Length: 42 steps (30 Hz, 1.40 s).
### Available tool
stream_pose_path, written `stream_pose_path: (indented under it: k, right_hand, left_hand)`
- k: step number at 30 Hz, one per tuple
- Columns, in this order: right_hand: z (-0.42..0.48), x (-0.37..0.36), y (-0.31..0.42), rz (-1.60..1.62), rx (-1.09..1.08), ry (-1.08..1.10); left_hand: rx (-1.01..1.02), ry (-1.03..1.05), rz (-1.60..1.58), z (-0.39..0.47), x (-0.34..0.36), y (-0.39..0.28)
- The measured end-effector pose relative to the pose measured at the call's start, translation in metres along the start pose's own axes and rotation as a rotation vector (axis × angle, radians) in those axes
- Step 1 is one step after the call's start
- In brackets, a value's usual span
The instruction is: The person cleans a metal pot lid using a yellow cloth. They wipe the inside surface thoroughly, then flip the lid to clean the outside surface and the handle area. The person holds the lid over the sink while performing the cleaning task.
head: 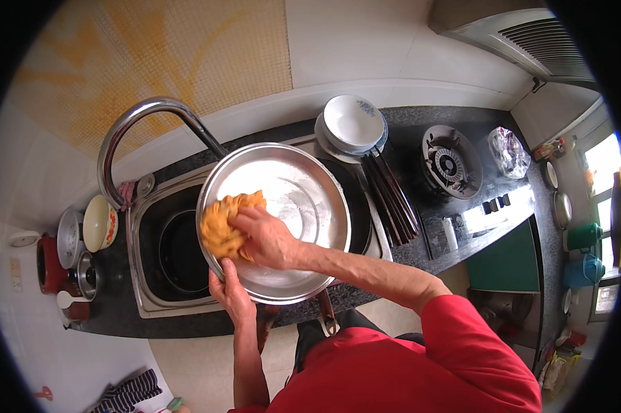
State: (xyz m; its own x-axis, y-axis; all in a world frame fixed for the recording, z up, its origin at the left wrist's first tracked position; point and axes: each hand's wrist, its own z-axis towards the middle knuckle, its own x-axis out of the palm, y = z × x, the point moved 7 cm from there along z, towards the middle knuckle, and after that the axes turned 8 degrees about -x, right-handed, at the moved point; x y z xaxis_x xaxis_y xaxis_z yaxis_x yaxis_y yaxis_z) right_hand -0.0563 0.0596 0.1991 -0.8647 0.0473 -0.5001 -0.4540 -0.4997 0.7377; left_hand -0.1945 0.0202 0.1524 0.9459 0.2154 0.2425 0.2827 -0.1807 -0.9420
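Note:
A wide, shallow stainless steel pan or basin (310,206) is tilted over the double sink. My left hand (233,291) grips its lower left rim, thumb on the inside. In my right hand (269,237) is a bunched orange cloth (222,224), pressed against the pan's inner left wall; the cloth looks slightly blurred. The chrome faucet (155,106) arches behind and left of the pan. A dark round pan (179,253) lies in the left sink bowl, and another dark round shape shows partly behind the steel pan on the right.
Stacked bowls and plates (354,124) stand behind the sink, with several dark chopsticks (390,201) beside them. A gas burner (451,162) and a plastic bag (509,152) are farther right. Left of the sink stand an enamel bowl (98,224), metal pots and a red container (50,263).

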Motion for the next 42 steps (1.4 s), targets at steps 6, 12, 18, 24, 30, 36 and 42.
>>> stream_pose_path:
  k: [6,12,18,24,30,36,42]
  right_hand:
    - [-0.029,0.008,0.009,0.085,-0.002,0.023]
    - [-0.035,0.003,0.014,0.068,-0.044,0.018]
    - [-0.038,0.002,0.019,0.007,-0.136,0.043]
    - [-0.051,0.012,0.020,-0.061,-0.232,0.065]
    - [-0.064,0.009,0.015,-0.090,-0.211,0.153]
    - [-0.085,-0.014,-0.016,-0.325,-0.122,0.313]
    - [-0.076,-0.027,-0.049,-0.438,0.182,0.179]
  left_hand:
    - [-0.090,0.006,-0.278,0.003,-0.007,0.017]
    - [-0.180,0.146,-0.376,0.003,-0.001,0.020]
    - [-0.365,0.349,-0.470,0.019,-0.005,0.014]
    - [-0.561,0.357,-0.358,0.034,-0.001,0.028]
    - [-0.405,0.230,-0.238,0.034,-0.005,0.014]
    - [-0.276,0.172,-0.232,0.037,-0.002,-0.014]
    - [-0.239,0.144,-0.243,0.037,0.002,-0.020]
